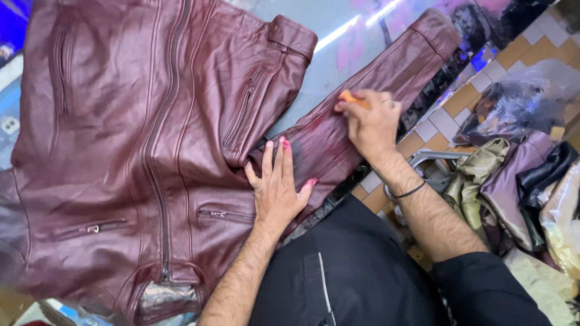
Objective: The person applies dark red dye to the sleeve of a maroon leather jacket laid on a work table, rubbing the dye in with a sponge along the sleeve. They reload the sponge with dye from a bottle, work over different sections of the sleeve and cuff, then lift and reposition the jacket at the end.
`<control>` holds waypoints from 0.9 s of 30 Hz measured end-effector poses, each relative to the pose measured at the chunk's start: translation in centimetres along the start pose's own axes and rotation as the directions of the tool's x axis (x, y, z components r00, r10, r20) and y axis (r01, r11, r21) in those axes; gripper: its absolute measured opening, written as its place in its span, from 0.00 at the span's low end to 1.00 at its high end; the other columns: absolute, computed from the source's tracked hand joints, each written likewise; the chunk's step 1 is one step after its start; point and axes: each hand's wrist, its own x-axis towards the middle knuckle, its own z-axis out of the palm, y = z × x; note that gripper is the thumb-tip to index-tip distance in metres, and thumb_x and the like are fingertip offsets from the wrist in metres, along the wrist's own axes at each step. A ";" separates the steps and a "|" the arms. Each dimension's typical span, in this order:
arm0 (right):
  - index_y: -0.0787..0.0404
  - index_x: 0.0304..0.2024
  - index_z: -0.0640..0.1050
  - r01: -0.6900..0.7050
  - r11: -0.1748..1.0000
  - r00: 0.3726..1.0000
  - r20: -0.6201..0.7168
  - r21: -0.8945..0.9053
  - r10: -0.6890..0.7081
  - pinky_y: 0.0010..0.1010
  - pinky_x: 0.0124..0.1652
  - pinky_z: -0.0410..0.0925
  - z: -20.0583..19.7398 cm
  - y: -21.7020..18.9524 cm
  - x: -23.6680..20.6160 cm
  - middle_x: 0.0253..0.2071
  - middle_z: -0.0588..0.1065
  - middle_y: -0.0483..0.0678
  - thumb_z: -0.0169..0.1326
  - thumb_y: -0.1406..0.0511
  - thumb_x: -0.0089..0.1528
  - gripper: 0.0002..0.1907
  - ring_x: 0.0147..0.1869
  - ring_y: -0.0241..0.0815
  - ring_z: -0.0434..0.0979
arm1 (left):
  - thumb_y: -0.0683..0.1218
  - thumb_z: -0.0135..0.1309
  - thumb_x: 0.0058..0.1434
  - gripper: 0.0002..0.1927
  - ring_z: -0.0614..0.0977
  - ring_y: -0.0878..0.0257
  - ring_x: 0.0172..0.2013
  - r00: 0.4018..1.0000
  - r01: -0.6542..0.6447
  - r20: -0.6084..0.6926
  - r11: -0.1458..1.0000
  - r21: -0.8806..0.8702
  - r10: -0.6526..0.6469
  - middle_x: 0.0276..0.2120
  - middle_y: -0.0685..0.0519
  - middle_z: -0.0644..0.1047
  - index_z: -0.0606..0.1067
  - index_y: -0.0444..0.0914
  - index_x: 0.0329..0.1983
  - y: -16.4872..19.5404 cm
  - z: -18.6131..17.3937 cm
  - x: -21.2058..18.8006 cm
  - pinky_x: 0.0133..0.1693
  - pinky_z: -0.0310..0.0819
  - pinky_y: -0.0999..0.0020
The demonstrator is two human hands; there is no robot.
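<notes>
A dark red leather jacket (pixel 139 139) lies spread flat on a glass-topped table (pixel 338 36), zip closed, one sleeve (pixel 386 78) stretched to the upper right. My left hand (pixel 277 184) presses flat on the sleeve near the armpit, fingers apart and stained red at the tips. My right hand (pixel 371 124) is closed on a small orange sponge (pixel 352 98) and holds it against the middle of the sleeve. A darker wet-looking patch (pixel 320 145) shows on the leather between my hands.
To the right, a heap of folded leather pieces (pixel 513 181) in olive, mauve and black lies over a metal frame (pixel 432 158). A clear plastic bag (pixel 525 96) rests on the tiled floor (pixel 465 96) behind it.
</notes>
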 end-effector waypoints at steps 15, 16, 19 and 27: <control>0.46 0.45 0.83 0.103 0.991 0.988 0.110 0.086 -0.112 0.44 0.46 0.59 -0.7 -4.6 -1.1 0.51 0.76 0.43 0.59 0.66 0.59 0.12 0.51 0.47 0.71 | 0.62 0.64 0.54 0.57 0.56 0.50 0.74 1.000 0.016 0.012 0.995 -0.101 -0.015 0.73 0.45 0.60 0.49 0.30 0.76 -0.3 -0.6 -1.1 0.68 0.37 0.31; 0.45 0.46 0.83 0.013 0.998 0.993 0.117 0.062 -0.020 0.45 0.46 0.59 -0.7 -4.9 -1.1 0.51 0.76 0.42 0.60 0.67 0.63 0.11 0.51 0.47 0.71 | 0.61 0.64 0.53 0.57 0.56 0.50 0.74 0.999 0.022 0.025 0.995 -0.094 -0.019 0.73 0.45 0.59 0.49 0.30 0.76 -0.4 -0.6 -1.1 0.68 0.37 0.31; 0.49 0.42 0.83 0.233 0.953 0.965 0.075 0.195 -0.251 0.46 0.46 0.60 -0.3 -5.9 -1.0 0.52 0.76 0.46 0.58 0.67 0.54 0.14 0.53 0.50 0.72 | 0.60 0.65 0.52 0.58 0.55 0.50 0.74 0.999 0.024 0.045 0.996 -0.085 -0.020 0.74 0.45 0.57 0.48 0.31 0.76 -0.6 -0.6 -1.0 0.68 0.36 0.31; 0.50 0.44 0.84 0.187 0.968 0.970 0.123 0.168 -0.209 0.44 0.47 0.60 0.1 -6.1 -1.2 0.52 0.76 0.42 0.58 0.68 0.56 0.14 0.52 0.47 0.71 | 0.59 0.66 0.50 0.60 0.54 0.50 0.74 0.998 0.026 0.058 0.994 -0.107 -0.020 0.75 0.45 0.55 0.47 0.32 0.76 -0.8 -0.7 -1.0 0.68 0.35 0.33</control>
